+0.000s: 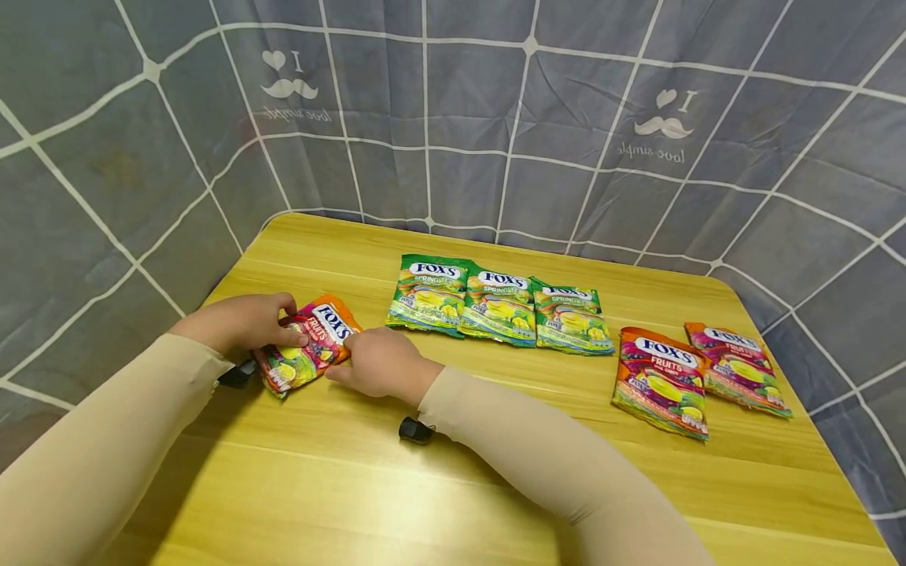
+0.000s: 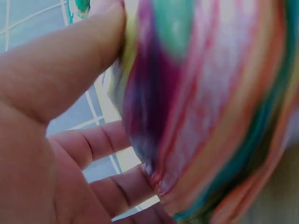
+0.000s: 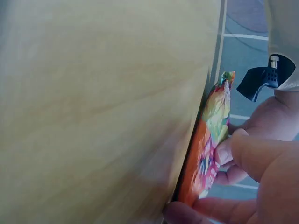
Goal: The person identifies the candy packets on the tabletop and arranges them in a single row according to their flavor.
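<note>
An orange and magenta Fox's Fruits candy bag (image 1: 318, 339) lies tilted at the left of the table, between both hands. My left hand (image 1: 249, 324) grips its left side, thumb over the printed front; the left wrist view shows the fingers behind the bulging candy bag (image 2: 187, 93). My right hand (image 1: 385, 363) pinches the opposite edge near the orange end. In the right wrist view the candy bag (image 3: 205, 144) appears edge-on close to the tabletop, with right-hand fingers (image 3: 224, 208) at its near end.
Three green Fox's Spring Tea bags (image 1: 499, 306) overlap in a row at the back middle. Two more Fruits bags stand apart to the right, one nearer (image 1: 661, 381) and one farther (image 1: 739, 368). A grey checked curtain (image 1: 481, 102) encloses the wooden table (image 1: 340, 487).
</note>
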`<state>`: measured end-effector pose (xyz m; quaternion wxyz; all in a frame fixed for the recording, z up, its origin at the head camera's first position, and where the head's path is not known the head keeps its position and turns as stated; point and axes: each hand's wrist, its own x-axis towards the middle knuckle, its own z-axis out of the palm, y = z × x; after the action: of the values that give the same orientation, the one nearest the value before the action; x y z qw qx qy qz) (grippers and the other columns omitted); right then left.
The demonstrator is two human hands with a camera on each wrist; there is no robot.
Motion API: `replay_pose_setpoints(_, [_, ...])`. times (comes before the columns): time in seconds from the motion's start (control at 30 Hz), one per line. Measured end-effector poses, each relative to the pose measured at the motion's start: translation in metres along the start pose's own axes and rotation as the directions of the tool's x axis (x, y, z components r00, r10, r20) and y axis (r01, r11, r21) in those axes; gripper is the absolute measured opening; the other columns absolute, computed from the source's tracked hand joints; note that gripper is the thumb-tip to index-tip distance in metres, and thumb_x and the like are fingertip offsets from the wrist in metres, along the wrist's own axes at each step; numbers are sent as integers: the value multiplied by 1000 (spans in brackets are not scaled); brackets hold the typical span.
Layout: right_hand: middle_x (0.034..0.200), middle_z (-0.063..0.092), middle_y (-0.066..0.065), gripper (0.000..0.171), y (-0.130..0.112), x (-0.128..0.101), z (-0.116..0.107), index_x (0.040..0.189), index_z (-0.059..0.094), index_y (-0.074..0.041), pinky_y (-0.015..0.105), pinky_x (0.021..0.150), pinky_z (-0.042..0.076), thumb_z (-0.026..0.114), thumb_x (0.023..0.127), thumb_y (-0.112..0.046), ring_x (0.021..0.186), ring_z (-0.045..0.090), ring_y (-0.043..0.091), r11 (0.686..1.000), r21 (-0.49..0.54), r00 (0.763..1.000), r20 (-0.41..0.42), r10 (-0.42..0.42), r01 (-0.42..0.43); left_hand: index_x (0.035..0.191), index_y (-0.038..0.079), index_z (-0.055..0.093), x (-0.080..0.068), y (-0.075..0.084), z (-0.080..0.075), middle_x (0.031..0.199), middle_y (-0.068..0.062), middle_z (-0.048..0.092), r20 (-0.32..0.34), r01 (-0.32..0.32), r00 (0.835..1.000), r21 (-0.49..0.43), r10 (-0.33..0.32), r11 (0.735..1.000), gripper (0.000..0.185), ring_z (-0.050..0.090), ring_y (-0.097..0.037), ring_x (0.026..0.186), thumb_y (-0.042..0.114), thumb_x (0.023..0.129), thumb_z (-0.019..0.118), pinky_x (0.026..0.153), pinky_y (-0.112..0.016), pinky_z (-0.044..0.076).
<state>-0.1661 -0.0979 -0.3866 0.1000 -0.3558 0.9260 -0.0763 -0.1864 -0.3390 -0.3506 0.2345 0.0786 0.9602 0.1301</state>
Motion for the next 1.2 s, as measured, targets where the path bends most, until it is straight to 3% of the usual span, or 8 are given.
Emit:
replay_pose_setpoints(0.2, [146,65,3,78,-2,2,2,156,53,-12,31,110,52,56,101,-67,132,63,18,992,125,998,58,26,-33,156,-3,37,-2,-7,2,128,-31,65,2,-65,998,-73,65,995,90,63,-38,109,48,95,77,100,-59,51])
replay_pose_setpoints(0.33, [158,55,5,87,-1,3,2,162,42,-11,32,117,47,61,98,-67,144,55,20,961,266,995,82,55,-75,159,2,37,-3,-9,5,143,-36,55,-33,-115,993,-86,112,990,91,59,-48,122,47,92,80,107,-69,45])
replay_pose_setpoints(0.47, [158,55,3,86,2,1,1,163,41,-13,31,115,49,67,97,-63,140,56,16,893,439,995,71,71,-95,157,5,42,-7,-10,6,142,-34,57,-58,-131,991,-111,125,985,84,60,-45,120,43,92,80,106,-67,47])
replay_pose_setpoints(0.57, [147,61,3,88,4,-1,1,163,40,-12,29,105,53,71,96,-58,124,62,13,828,554,997,51,65,-82,154,5,44,-9,-10,6,139,-31,59,-73,-142,988,-138,133,980,79,61,-42,116,39,92,81,103,-65,49])
replay_pose_setpoints(0.7, [119,61,2,89,6,-5,0,164,38,-9,24,82,51,76,95,-51,97,57,12,761,647,998,9,57,-49,152,5,45,-12,-9,5,136,-30,61,-90,-157,986,-161,144,974,77,62,-41,116,37,92,82,103,-64,50])
replay_pose_setpoints(0.83, [116,56,2,83,10,-14,-3,162,42,-9,21,77,49,80,95,-41,94,56,9,709,704,995,-52,87,-25,152,6,44,-13,-6,3,137,-29,61,-99,-174,983,-203,157,963,78,62,-38,116,38,92,82,103,-61,52])
replay_pose_setpoints(0.97, [124,55,3,78,15,-23,-6,160,45,-10,18,77,51,81,95,-32,97,57,8,695,719,987,-104,125,-12,153,5,43,-14,2,2,138,-28,62,-118,-209,975,-229,187,951,80,63,-37,118,39,93,81,103,-58,52])
replay_pose_setpoints(1.2, [119,56,4,76,39,-36,-8,160,44,-8,21,74,47,80,96,-30,90,55,11,733,680,975,-154,162,-14,155,4,42,-6,31,11,137,-25,62,-130,-256,965,-251,229,934,79,63,-33,116,38,95,79,101,-53,55])
